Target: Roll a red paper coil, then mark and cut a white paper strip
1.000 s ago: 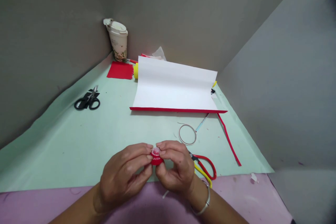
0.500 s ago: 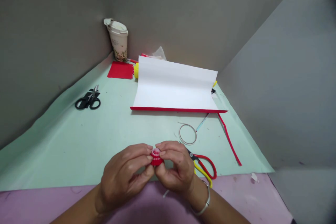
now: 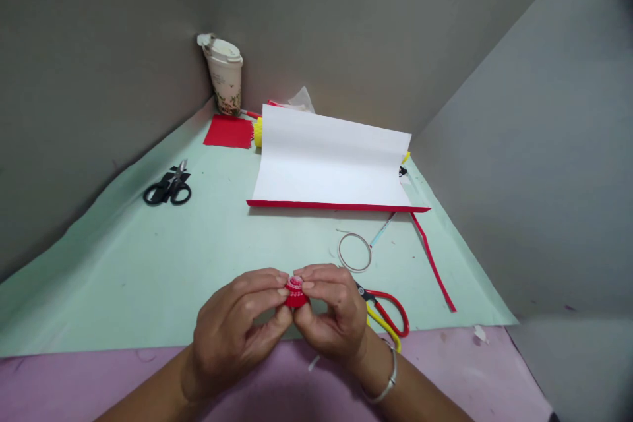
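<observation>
Between fingertips of both hands, red paper coil is pinched above green mat. Left hand is pressed on its left side, right hand on its right, equally near. Coil axis is pointed upward. Red-handled scissors are seen just right of fingers.

The paper coil is red with a pale pink spiral centre. A mint-green mat covers the lilac counter. The large sheet is white, edged red. The cup is cream with a speckled floral band. The near scissors have red and yellow handles.
</observation>
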`<action>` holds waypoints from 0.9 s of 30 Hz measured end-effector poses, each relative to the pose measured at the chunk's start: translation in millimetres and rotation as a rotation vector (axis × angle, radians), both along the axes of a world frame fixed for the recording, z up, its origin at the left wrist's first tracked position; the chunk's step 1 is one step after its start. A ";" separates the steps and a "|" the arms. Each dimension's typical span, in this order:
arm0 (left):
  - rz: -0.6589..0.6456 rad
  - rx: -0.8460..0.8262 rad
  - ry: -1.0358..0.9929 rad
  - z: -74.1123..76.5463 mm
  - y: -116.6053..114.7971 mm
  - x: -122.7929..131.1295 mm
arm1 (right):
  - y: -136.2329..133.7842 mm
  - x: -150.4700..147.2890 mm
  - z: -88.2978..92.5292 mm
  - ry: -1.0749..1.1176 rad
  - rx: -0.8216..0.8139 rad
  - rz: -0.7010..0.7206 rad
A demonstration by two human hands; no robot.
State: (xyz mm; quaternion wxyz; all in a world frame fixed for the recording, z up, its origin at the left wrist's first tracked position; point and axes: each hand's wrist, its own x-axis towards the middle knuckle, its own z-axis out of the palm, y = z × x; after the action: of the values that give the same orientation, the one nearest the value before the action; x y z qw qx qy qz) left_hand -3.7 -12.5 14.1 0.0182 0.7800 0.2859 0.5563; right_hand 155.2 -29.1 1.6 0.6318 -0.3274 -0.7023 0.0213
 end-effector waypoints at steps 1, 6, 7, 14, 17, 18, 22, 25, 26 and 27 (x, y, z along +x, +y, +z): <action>0.003 -0.010 -0.014 -0.2 -0.6 0.8 | -0.1 0.1 0.1 -0.001 -0.004 0.004; 0.003 -0.049 0.004 -3.7 -1.6 1.9 | -1.0 5.0 3.2 -0.056 -0.048 0.033; -0.002 -0.056 0.013 -4.3 -1.2 1.5 | -1.0 7.0 4.4 -0.072 -0.055 0.056; -0.031 -0.084 0.016 -2.9 0.9 -1.4 | 0.2 17.1 8.2 -0.127 -0.094 0.152; -0.017 -0.094 0.024 -2.1 0.1 -1.5 | 0.8 16.2 6.8 -0.118 -0.091 0.153; -0.012 -0.097 0.022 -2.0 -0.2 -1.4 | 0.8 15.5 6.2 -0.111 -0.085 0.153; 0.008 -0.081 0.011 -1.8 -1.4 -1.0 | 0.5 13.1 4.8 -0.087 -0.057 0.152; 0.021 -0.067 0.013 -1.2 -1.6 -1.1 | 0.3 12.6 4.7 -0.082 -0.049 0.143; 0.021 -0.060 0.016 -0.8 -1.4 -1.2 | 0.3 12.7 4.7 -0.083 -0.050 0.140; 0.020 -0.050 0.019 -0.5 -1.1 -1.1 | 0.3 12.8 4.7 -0.084 -0.052 0.140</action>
State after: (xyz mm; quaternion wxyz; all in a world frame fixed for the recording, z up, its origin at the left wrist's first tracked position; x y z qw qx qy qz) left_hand -4.8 -13.6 13.6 0.0292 0.7815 0.3077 0.5419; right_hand 168.0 -28.9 6.3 0.5902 -0.2944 -0.7484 0.0699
